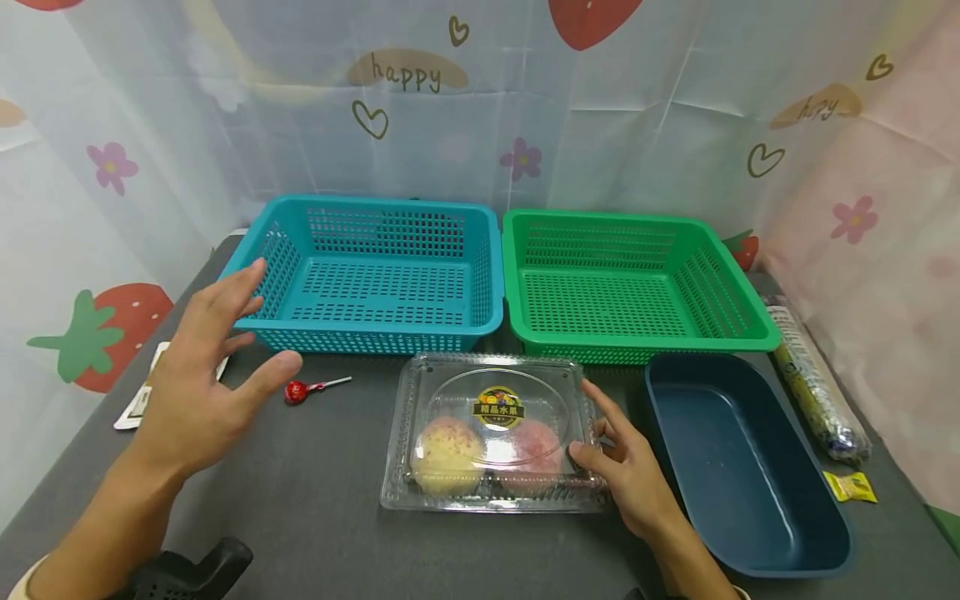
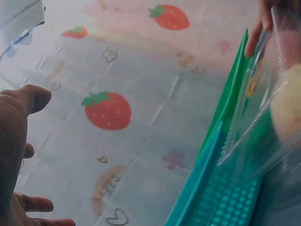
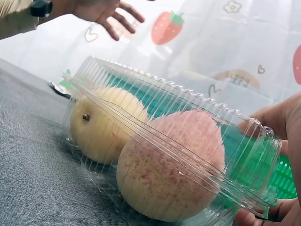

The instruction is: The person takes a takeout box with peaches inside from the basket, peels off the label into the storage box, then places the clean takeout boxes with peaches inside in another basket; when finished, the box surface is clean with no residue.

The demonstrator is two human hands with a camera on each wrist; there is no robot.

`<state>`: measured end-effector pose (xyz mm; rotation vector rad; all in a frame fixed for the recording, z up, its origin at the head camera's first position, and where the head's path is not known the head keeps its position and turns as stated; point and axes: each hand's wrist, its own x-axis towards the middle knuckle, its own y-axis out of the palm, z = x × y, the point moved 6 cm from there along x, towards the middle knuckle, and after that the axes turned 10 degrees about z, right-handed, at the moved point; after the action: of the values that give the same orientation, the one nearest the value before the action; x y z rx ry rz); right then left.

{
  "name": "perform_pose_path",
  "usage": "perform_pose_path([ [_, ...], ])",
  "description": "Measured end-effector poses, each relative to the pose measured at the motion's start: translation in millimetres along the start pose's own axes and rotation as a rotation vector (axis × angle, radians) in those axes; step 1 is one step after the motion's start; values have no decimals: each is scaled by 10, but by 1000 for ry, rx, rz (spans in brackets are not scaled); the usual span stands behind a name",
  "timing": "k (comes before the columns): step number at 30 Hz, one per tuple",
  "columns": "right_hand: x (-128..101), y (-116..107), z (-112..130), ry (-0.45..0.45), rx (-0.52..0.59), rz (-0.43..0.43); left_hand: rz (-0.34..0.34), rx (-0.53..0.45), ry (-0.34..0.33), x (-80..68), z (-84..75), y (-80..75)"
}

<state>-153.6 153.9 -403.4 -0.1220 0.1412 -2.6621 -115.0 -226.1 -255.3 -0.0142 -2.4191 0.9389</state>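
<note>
A clear plastic fruit box with a round dark label lies on the grey table in the head view. Inside are a yellowish fruit and a pinker, speckled fruit. My right hand grips the box's right edge, thumb on top and fingers around the side. The right wrist view has the box tilted across the picture. Raised over the table's left side, my left hand holds nothing, its fingers spread. It overlaps the near left corner of the blue basket. A red lollipop lies just right of it.
Beside the blue basket stands a green basket. A dark blue tub is right of the box. Along the right edge are a long wrapped packet and a small yellow packet. A white packet lies partly behind my left hand.
</note>
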Motion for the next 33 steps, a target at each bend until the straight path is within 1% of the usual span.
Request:
perform_pose_path([
  [4,2,1,3,-6,0,2,16,-44,-1,-52,32,139],
  [7,1,0,4,-11,-3,4,29,-77,-27,-78,83,235],
  [9,0,0,4,-14,-6,5,48,-94,-56,-93,119,300],
  [12,-1,2,6,-17,-7,7,82,-104,-74,-108,148,403],
  [15,0,3,11,-20,-12,8,114,-94,-85,-128,162,499],
  [23,0,5,18,-23,-18,8,146,-125,-111,-166,222,684],
  [25,-1,5,19,-22,-20,8,170,-130,-122,-181,246,764],
  [30,-3,5,11,-16,-23,4,255,-122,-173,-228,306,1000],
  [33,1,5,7,-16,-34,3,294,-123,-199,-244,335,1108],
])
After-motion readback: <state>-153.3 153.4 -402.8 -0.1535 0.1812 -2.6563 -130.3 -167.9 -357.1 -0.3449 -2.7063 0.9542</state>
